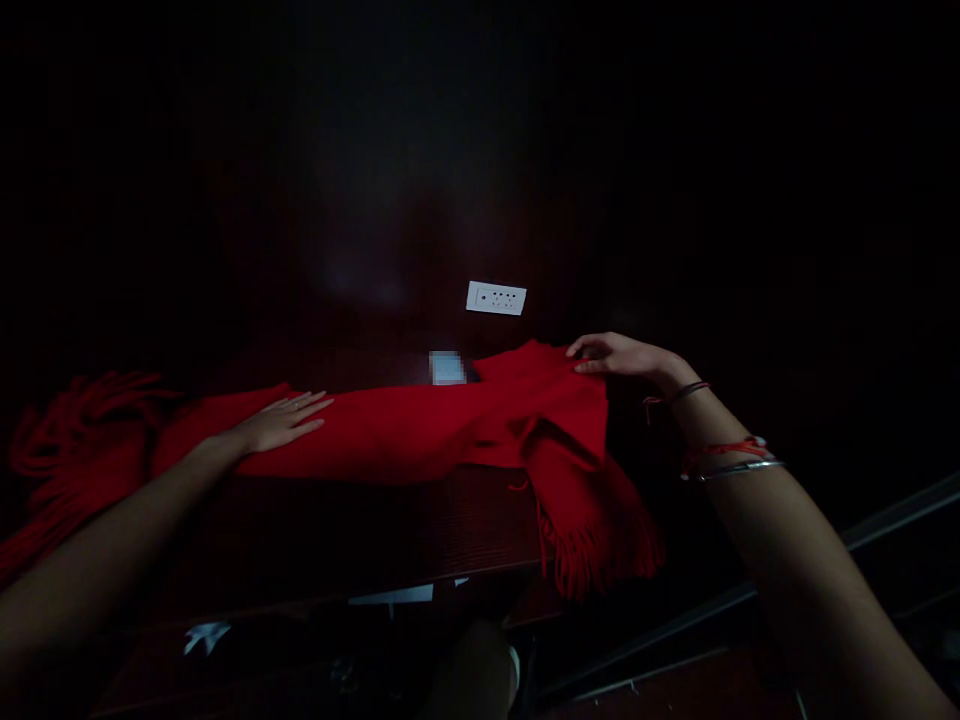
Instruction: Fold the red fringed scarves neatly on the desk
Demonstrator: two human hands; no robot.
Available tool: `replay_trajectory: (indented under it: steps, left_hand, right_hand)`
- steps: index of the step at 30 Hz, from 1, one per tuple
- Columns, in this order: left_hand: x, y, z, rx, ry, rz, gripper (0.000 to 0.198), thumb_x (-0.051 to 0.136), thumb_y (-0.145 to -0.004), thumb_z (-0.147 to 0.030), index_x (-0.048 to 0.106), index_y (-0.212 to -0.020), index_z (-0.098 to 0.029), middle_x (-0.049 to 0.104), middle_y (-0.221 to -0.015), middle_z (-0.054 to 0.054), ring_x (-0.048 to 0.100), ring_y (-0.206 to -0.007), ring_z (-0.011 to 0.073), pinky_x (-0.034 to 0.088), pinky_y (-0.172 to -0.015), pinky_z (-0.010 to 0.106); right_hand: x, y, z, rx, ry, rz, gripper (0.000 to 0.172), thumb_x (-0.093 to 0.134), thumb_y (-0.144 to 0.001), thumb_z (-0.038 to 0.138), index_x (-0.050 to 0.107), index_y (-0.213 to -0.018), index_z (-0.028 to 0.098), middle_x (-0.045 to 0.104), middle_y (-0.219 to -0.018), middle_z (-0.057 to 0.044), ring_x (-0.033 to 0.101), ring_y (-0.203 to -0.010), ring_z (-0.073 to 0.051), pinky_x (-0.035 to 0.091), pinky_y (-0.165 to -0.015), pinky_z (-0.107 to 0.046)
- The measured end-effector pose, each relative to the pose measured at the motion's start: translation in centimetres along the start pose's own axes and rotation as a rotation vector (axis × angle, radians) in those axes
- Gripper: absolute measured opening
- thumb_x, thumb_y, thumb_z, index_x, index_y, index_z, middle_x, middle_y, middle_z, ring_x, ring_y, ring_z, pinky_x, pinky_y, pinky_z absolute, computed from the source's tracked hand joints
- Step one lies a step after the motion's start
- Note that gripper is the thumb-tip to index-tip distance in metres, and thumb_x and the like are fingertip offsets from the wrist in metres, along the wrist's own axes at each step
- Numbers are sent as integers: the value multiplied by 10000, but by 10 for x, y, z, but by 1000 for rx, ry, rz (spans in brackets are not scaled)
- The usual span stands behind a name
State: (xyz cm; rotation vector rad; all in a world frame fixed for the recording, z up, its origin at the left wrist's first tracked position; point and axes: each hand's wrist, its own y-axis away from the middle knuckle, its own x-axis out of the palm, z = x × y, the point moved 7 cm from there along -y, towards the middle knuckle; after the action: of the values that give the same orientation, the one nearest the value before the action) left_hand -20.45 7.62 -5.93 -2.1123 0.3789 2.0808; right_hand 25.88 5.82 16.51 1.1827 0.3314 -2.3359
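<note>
A red scarf with fringed ends lies stretched sideways across a dark wooden tabletop. My left hand rests flat on its left part, fingers extended. At the scarf's right end, my right hand touches the upper edge with loosely bent fingers, thumb and fingertips apart. The cloth is folded and rumpled there, and one fringe hangs over the table's front right corner. The other fringe spreads out at the far left, partly behind my left forearm.
A white socket plate is on the dark wall behind the table. A small pale, blurred square lies just behind the scarf. Below the table edge are some pale paper-like pieces. Much of the scene is too dark to make out.
</note>
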Motion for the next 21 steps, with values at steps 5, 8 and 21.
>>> replay_trajectory:
  steps: [5, 8, 21]
  left_hand:
    - [-3, 5, -3, 35, 21, -11, 539, 235, -852, -411, 110, -1326, -187, 74, -1384, 41, 72, -1259, 177, 58, -995, 334]
    - [-3, 9, -5, 50, 35, -5, 560, 249, -844, -434, 102, -1327, -190, 55, -1385, 36, 49, -1261, 178, 57, -996, 328]
    - [-2, -2, -11, -96, -27, 30, 565, 242, -839, -456, 128, -1327, -196, 41, -1389, 83, 57, -1256, 251, 105, -987, 396]
  right_hand:
    - [-2, 13, -16, 38, 39, -37, 346, 594, -628, 324, 498, -919, 162, 454, -628, 36, 405, -556, -89, 314, -508, -217]
    - [-1, 11, -34, 39, 8, -142, 330, 589, -608, 261, 469, -900, 166, 461, -687, 28, 428, -593, -96, 344, -525, -213]
    - [53, -23, -141, 560, 243, -596, 633, 569, -653, 235, 319, -1218, 95, 471, -1070, -159, 516, -897, -217, 398, -776, -288]
